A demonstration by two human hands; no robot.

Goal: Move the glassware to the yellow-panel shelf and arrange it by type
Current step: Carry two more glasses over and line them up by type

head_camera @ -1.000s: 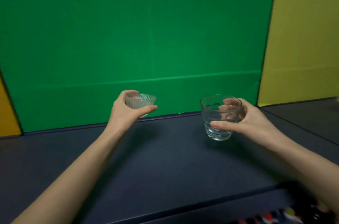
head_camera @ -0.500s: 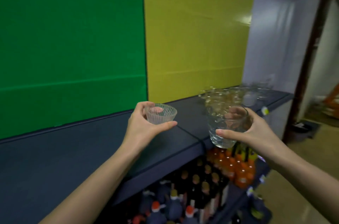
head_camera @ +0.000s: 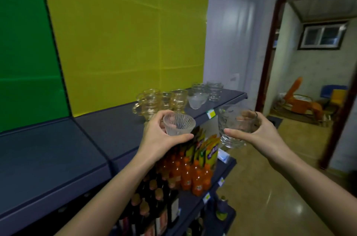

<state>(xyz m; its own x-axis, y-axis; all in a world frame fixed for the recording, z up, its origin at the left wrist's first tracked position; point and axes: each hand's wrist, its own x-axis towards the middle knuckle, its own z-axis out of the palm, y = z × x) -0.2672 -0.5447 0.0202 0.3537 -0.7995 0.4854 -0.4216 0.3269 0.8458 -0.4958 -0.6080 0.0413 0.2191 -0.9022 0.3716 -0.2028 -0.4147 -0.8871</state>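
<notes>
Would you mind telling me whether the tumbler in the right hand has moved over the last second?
Yes. The tumbler has travelled right, from before the green panel to the right end of the yellow-panel shelf.

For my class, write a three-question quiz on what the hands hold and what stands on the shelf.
1. True or false: the left hand holds the small ribbed clear glass bowl.
2. The clear glass tumbler in the right hand is: A) set down, B) held in the air, C) upside down.
3. Fill in: the amber handled glass cups stand before the ____ panel.
Key: 1 true; 2 B; 3 yellow.
</notes>
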